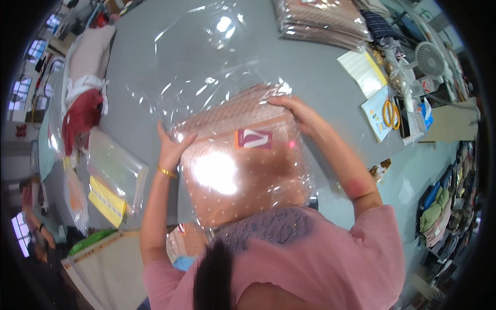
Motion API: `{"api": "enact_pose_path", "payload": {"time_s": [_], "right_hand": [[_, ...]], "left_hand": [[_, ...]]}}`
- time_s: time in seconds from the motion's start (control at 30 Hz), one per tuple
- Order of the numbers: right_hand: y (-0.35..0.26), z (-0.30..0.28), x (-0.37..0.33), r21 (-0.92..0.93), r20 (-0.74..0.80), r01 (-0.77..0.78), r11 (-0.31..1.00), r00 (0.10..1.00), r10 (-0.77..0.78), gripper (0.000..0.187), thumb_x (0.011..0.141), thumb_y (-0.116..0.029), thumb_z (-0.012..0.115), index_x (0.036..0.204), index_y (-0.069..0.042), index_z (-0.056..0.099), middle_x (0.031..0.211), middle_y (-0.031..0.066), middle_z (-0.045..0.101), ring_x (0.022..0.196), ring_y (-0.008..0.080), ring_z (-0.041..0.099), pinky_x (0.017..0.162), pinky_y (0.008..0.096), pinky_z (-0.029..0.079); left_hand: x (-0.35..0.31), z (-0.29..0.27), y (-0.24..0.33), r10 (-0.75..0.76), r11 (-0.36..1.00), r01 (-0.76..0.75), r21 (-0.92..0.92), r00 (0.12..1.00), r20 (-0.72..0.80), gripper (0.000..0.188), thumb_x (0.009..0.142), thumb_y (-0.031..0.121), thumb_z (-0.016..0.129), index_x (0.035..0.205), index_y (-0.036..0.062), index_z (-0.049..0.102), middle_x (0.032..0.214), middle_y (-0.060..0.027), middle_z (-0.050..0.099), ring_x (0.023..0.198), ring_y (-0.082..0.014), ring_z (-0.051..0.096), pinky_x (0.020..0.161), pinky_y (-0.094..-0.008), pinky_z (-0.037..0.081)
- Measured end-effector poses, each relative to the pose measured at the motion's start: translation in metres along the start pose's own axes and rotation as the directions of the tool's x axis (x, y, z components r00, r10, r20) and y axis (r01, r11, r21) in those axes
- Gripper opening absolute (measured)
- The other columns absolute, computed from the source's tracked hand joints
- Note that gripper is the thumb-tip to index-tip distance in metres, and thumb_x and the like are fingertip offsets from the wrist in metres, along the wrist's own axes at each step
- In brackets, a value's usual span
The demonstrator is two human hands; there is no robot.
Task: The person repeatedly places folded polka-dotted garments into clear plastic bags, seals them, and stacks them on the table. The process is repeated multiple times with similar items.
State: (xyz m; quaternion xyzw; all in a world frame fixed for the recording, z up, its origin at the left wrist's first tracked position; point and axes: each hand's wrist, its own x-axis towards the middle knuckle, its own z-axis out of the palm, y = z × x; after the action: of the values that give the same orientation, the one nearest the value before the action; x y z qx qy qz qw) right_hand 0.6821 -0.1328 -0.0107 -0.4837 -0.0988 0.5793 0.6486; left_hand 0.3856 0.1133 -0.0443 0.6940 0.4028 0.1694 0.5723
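A folded pink dotted textile (243, 194) with a lattice-patterned upper band lies inside a clear plastic bag (219, 64), tilted against the table's near edge. The bag's loose, crinkled end spreads over the table beyond the textile. A purple and orange label (253, 139) shows through the plastic. My left hand (173, 146) grips the package's left edge, thumb on top and one finger pointing up. My right hand (295, 112) holds the upper right corner, fingers over the plastic. The undersides of both grips are hidden.
More bagged pink textiles (325, 23) are stacked at the far right of the grey table (134, 57). Orange-handled scissors (391, 114), papers (361, 72) and a small fan (430, 59) stand right. Clear bags (116, 165) and dark red cloth (82, 118) lie left. Another person (44, 243) is at far left.
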Motion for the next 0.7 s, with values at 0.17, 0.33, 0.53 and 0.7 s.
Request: {"api": "enact_pose_path", "payload": {"time_s": [0.17, 0.33, 0.53, 0.7], "right_hand": [[0.017, -0.014, 0.02, -0.374, -0.182, 0.36, 0.855, 0.875, -0.449, 0.047, 0.088, -0.021, 0.057, 0.128, 0.002, 0.059, 0.124, 0.0155, 0.064, 0.114, 0.0233, 0.062, 0.1, 0.0364, 0.051], [0.007, -0.034, 0.027, 0.144, 0.112, 0.073, 0.987, 0.99, -0.09, 0.034, 0.091, -0.013, 0.061, 0.118, 0.007, 0.066, 0.113, 0.0162, 0.07, 0.102, 0.0217, 0.068, 0.094, 0.0344, 0.055], [0.014, -0.033, 0.03, -0.045, -0.009, 0.144, 0.989, 0.99, -0.144, 0.026, 0.095, -0.02, 0.069, 0.106, 0.003, 0.072, 0.101, 0.0104, 0.074, 0.085, 0.0148, 0.072, 0.076, 0.0274, 0.06], [0.02, -0.025, 0.029, -0.44, -0.147, 0.184, 0.879, 0.951, -0.273, 0.025, 0.096, -0.024, 0.071, 0.102, 0.0, 0.073, 0.087, 0.0025, 0.071, 0.073, 0.0066, 0.061, 0.063, 0.0244, 0.05]], "left_hand": [[-0.005, 0.001, 0.009, -0.02, 0.966, 0.04, -0.255, 0.996, 0.083, 0.126, 0.072, 0.01, 0.09, 0.16, 0.0067, -0.001, 0.144, -0.0281, 0.043, 0.129, -0.0334, 0.051, 0.105, -0.0417, 0.048], [-0.004, -0.001, 0.004, 0.033, 0.953, 0.004, -0.303, 0.993, 0.115, 0.12, 0.075, 0.004, 0.085, 0.161, 0.0095, 0.001, 0.144, -0.0261, 0.043, 0.128, -0.0326, 0.051, 0.106, -0.0436, 0.047], [-0.01, 0.016, 0.049, 0.675, 0.477, -0.249, 0.843, 0.718, -0.17, 0.098, 0.079, 0.009, 0.076, 0.16, 0.0109, 0.02, 0.156, -0.0298, 0.03, 0.139, -0.0432, 0.04, 0.113, -0.0478, 0.036], [0.051, 0.098, 0.115, 0.757, 0.141, -0.774, 0.618, 0.486, 0.436, 0.06, 0.076, -0.002, 0.064, 0.135, 0.0093, 0.06, 0.133, -0.0178, 0.059, 0.118, -0.0384, 0.057, 0.099, -0.044, 0.048]]}}
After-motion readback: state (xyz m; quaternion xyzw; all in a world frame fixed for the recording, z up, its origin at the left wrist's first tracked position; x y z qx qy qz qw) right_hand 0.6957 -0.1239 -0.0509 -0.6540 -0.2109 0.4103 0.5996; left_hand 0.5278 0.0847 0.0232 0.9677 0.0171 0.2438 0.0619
